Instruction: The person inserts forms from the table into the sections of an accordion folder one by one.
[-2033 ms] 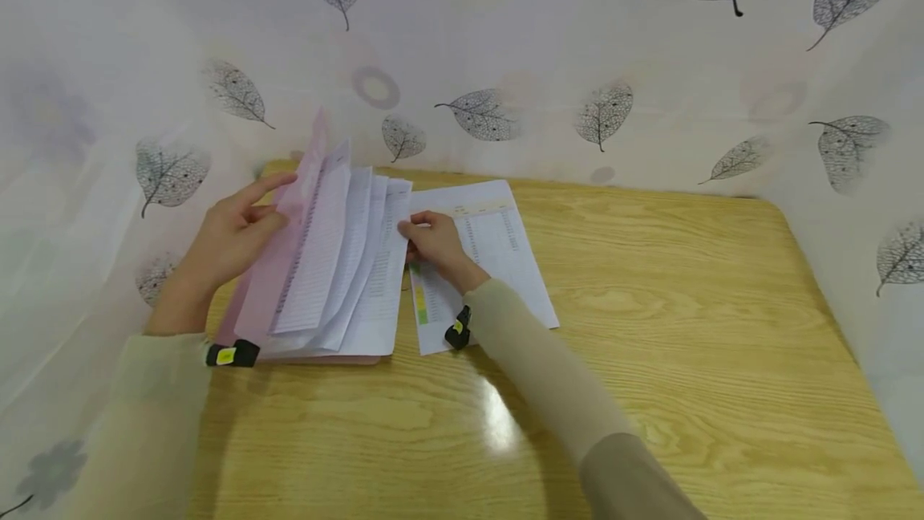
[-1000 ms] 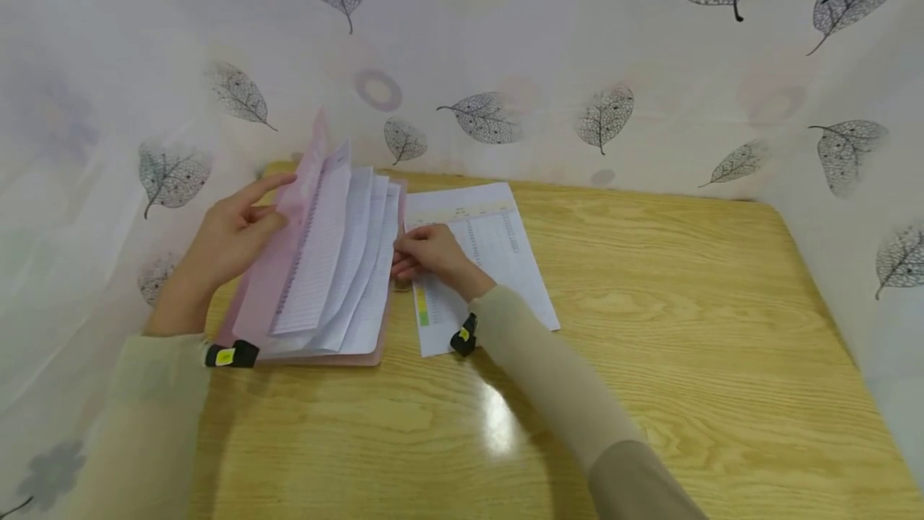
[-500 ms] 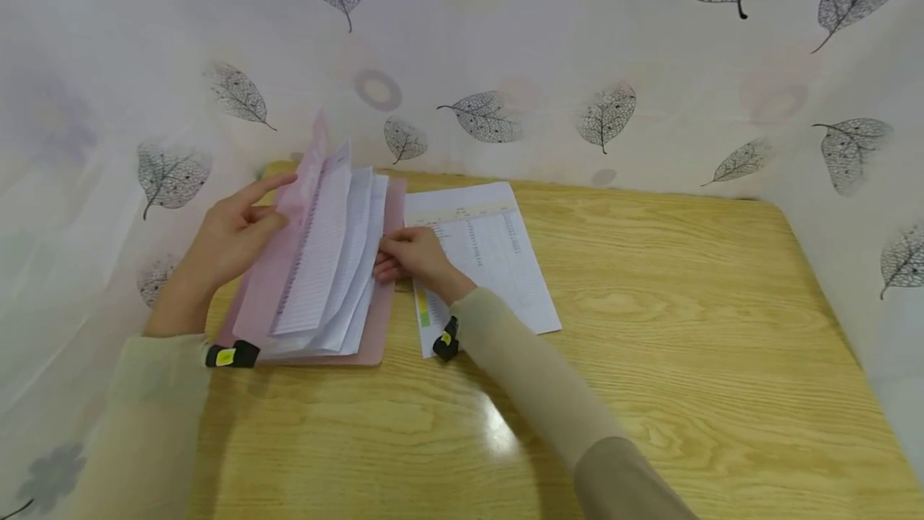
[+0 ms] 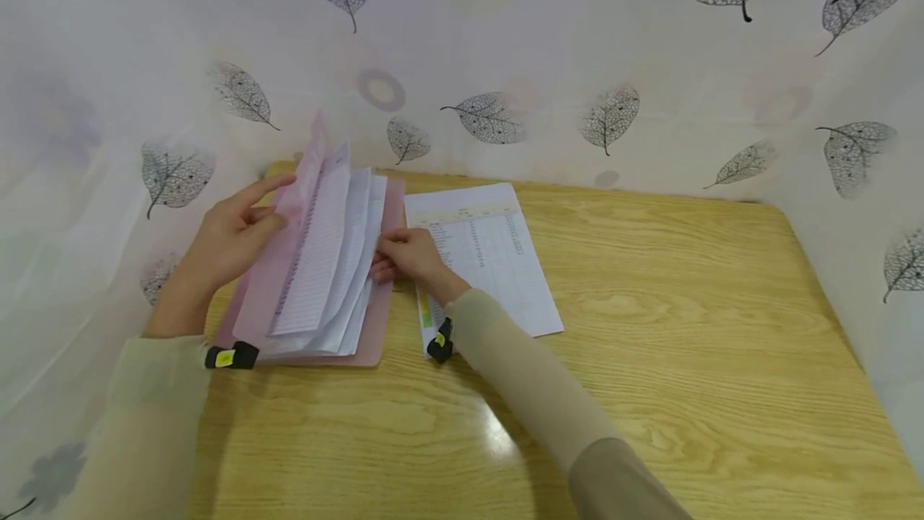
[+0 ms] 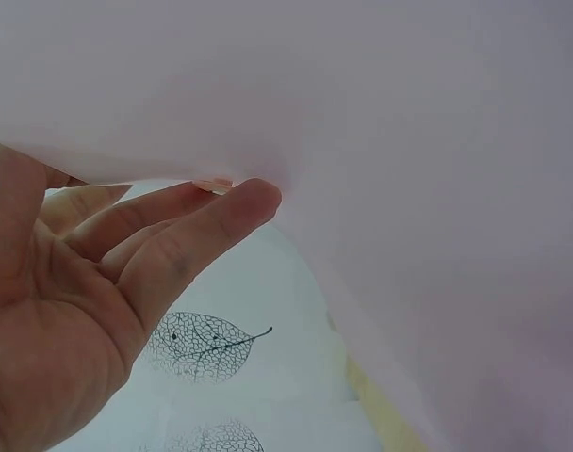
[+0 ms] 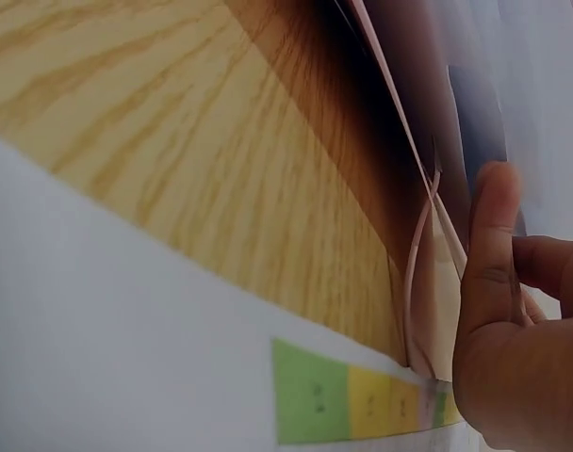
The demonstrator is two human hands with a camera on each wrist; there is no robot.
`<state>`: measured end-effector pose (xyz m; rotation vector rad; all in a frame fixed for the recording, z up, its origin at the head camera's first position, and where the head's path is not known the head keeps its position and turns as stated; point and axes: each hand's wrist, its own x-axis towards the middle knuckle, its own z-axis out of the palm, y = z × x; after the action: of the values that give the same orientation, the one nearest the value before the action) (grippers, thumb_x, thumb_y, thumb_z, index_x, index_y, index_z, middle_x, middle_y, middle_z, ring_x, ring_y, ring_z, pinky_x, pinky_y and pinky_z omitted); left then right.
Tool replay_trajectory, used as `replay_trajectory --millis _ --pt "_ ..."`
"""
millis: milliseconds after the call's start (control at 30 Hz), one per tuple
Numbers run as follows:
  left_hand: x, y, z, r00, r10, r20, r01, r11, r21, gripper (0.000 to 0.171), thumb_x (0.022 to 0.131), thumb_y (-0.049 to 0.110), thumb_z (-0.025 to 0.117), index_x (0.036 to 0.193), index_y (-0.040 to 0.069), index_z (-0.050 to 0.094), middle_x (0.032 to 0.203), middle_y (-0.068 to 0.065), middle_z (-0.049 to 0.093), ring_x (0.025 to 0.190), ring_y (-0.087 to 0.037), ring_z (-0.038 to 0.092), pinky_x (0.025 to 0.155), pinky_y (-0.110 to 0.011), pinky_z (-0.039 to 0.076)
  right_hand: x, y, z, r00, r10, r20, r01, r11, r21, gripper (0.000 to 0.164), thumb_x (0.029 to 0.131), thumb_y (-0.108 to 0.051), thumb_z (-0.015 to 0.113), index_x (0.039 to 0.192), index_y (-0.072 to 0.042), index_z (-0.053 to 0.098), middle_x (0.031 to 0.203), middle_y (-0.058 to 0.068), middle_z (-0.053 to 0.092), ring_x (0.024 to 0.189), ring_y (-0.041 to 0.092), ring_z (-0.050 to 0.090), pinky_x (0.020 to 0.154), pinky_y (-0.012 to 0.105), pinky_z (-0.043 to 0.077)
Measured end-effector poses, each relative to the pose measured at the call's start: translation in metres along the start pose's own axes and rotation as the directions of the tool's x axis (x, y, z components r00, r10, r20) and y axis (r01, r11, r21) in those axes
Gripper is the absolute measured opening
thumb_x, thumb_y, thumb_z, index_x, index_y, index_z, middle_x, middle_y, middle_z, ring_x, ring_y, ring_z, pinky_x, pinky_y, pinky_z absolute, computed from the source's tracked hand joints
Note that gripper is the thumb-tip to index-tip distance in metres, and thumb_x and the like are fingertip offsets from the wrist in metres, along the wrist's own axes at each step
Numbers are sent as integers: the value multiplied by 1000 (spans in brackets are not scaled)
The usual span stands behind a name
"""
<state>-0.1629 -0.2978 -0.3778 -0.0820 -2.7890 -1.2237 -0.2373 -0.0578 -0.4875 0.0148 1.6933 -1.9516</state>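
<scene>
On the left of the table, a pink folder (image 4: 373, 331) stands partly open with several printed sheets (image 4: 312, 283) fanned inside. My left hand (image 4: 234, 235) pinches the raised pink cover (image 4: 269, 295) near its far part; the left wrist view shows the cover's edge (image 5: 305, 235) at the fingertips. At the right margin of the sheets, my right hand (image 4: 417, 255) pinches a page edge between thumb and fingers, above the back cover. In the right wrist view the right hand (image 6: 522, 339) is beside the folder's thin pink edge (image 6: 400, 104) and a slim strap-like loop (image 6: 414, 273).
A loose printed sheet (image 4: 498, 271) with a coloured strip lies right of the folder, partly under the right forearm. The wooden table (image 4: 664, 327) extends to the right. A white curtain with leaf prints (image 4: 534, 38) hangs behind and at both sides.
My right hand has moved left from the outermost page to a page deeper in the stack, so more of the pink back cover shows. My left hand has stayed on the raised cover.
</scene>
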Motion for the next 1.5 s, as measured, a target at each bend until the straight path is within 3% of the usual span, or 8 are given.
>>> replay_trajectory --millis 367,633,933,1033,1100,1200,1333,1500 --pt "3 1 1 1000 12 5 -12 1000 -7 56 103 14 56 158 22 50 56 12 35 53 -4 37 51 -27 34 -5 -4 -23 1000 -30 -7 30 999 -10 30 104 -8 63 124 13 67 78 8 72 63 15 73 63 29 62" --pt "5 -2 1 1000 10 -5 -10 1000 24 55 104 16 57 158 23 50 79 7 60 63 -5 48 59 -25 38 -21 -27 -69 993 -38 -109 28 995 -95 32 104 -14 65 127 8 67 86 9 73 65 14 73 63 27 62" --pt "2 -4 2 1000 -4 -3 4 1000 26 55 104 16 56 158 23 50 63 10 42 57 -6 40 55 -27 36 -43 -48 -128 977 -43 -210 -26 949 -314 33 104 -22 65 127 1 68 103 15 75 73 16 73 65 28 61" --pt "1 -3 3 1000 3 -3 -3 1000 26 55 105 16 56 159 22 49 79 -2 56 60 -5 43 56 -27 37 -51 -53 -145 968 -48 -246 -39 941 -336 33 104 -21 64 127 3 68 105 16 74 73 17 73 65 28 61" --pt "0 -3 3 1000 3 1 -3 1000 22 55 105 16 55 159 22 49 101 -11 63 65 -3 46 59 -25 38 -57 -56 -154 963 -45 -266 -52 937 -346 35 105 -21 63 129 3 67 107 17 74 74 17 73 67 28 61" --pt "-1 -2 4 1000 -2 11 2 1000 8 55 105 16 54 160 22 47 125 -19 60 70 -3 48 59 -25 38 -64 -60 -168 955 -36 -294 -71 936 -344 38 105 -20 63 135 3 65 110 19 74 75 16 74 71 30 62" --pt "0 -3 5 1000 -13 19 13 1000 2 56 106 17 53 161 23 46 130 -21 58 68 -4 46 58 -25 37 -69 -61 -186 946 -26 -323 -86 941 -328 41 105 -20 62 139 1 62 109 17 74 76 16 74 75 32 62" --pt "0 -3 6 999 -25 28 25 1000 11 56 107 18 53 162 24 44 130 -20 56 67 -5 45 60 -25 39 -71 -55 -204 934 -21 -356 -93 949 -301 36 103 -18 63 132 3 64 88 4 73 67 11 71 68 27 61"
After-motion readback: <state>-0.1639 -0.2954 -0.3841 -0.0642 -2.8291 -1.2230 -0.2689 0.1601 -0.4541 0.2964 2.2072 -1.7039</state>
